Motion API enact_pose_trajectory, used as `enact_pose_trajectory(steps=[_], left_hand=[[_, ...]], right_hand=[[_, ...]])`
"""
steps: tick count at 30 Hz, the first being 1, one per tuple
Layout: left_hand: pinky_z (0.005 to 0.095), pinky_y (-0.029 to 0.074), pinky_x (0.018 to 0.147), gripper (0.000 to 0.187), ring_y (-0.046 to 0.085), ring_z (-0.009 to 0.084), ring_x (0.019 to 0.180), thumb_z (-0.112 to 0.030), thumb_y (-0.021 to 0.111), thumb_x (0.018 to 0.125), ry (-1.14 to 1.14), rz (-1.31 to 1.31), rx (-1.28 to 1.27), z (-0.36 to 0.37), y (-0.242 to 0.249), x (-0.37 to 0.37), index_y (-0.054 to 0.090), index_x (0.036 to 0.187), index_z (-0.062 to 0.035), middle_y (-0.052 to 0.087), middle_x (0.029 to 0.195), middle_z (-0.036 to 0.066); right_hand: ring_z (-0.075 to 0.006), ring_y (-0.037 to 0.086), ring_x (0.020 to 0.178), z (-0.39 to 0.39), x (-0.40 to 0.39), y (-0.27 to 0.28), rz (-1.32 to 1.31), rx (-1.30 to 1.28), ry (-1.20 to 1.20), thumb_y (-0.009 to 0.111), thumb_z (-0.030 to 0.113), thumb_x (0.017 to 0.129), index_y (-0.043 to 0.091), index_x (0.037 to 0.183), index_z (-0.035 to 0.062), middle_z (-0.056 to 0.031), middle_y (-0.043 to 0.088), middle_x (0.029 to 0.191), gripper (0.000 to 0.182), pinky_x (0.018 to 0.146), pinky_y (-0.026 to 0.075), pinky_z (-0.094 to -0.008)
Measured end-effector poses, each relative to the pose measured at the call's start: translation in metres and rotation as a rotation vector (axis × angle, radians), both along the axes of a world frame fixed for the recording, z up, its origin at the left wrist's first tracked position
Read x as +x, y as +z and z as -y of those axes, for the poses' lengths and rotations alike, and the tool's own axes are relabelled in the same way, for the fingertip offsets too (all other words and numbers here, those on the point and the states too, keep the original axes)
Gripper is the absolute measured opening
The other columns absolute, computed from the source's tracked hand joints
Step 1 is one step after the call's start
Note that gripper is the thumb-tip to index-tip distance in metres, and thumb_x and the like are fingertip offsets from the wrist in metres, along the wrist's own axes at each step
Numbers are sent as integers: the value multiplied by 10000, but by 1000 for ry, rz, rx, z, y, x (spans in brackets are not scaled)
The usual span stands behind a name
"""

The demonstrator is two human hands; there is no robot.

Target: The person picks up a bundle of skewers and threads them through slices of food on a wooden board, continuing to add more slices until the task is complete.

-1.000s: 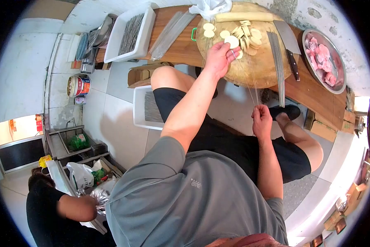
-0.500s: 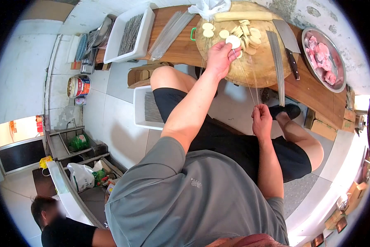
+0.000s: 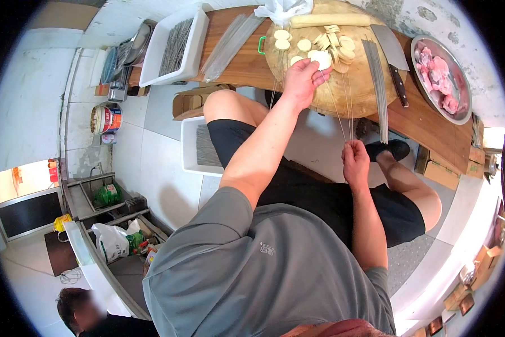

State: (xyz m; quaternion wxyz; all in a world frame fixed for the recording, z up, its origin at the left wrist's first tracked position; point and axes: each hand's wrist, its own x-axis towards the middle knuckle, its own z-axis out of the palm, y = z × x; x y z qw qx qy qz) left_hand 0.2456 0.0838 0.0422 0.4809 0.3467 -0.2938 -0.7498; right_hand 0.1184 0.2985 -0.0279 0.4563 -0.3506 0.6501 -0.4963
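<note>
Over the front of the round wooden board (image 3: 365,84), my left hand (image 3: 302,83) is closed on a pale round slice (image 3: 321,59). My right hand (image 3: 356,159) is lower down, its fingers pinched round the ends of thin metal skewers (image 3: 340,115) that run up toward the slices. More pale slices (image 3: 346,48) lie piled on the board, with a few single ones (image 3: 281,35) at its left. Further skewers hang over the board's front edge left of my left hand. A pale roll (image 3: 331,21) lies along the back.
A bundle of skewers (image 3: 377,90) lies on the board's right side, near a cleaver (image 3: 389,50). Pink meat fills a metal bowl (image 3: 467,106) at the right. White bins of skewers (image 3: 200,42) (image 3: 191,163) stand left. Another person (image 3: 75,306) is at bottom left.
My left hand has shifted slightly down and right with the slice, uncovering another slice on the board. The other person has moved down and right.
</note>
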Motion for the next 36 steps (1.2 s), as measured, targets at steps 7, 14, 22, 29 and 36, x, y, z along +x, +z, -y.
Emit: enact_pose_trajectory(steps=[7,14,22,29,36], left_hand=[[367,560,792,271,657,273,911,-166,518,955,-15,30,-7,4,6,1,528,1120,49,625,1044,159],[359,554,781,272,660,281,896,-166,527,951,-12,42,9,0,6,0,537,1109,56,635,1026,158],[356,541,759,255,654,282,915,-178,531,952,-29,15,47,-9,4,-2,533,1081,42,636,1022,161],[354,548,754,244,663,275,892,-174,531,952,-39,43,37,-12,5,-4,535,1078,35,642,1015,158],[343,546,756,235,664,251,891,-172,529,951,-86,50,35,-21,0,-10,548,1087,18,647,1014,132]], right_hand=[[-67,470,641,2,2,5,92,-19,-3,541,101,926,557,937,3,10,524,699,100,578,406,-222],[-65,466,641,0,2,2,116,-46,-13,539,103,929,557,945,4,11,524,709,102,577,404,-220],[-63,469,635,0,1,-2,120,-48,-19,543,101,929,560,956,2,11,530,717,104,565,404,-216],[-60,466,625,1,2,-5,103,-50,-21,544,97,931,563,952,2,13,530,710,99,555,399,-213],[-58,443,612,3,3,4,150,-34,-37,543,101,935,561,948,5,21,514,701,98,545,383,-209]])
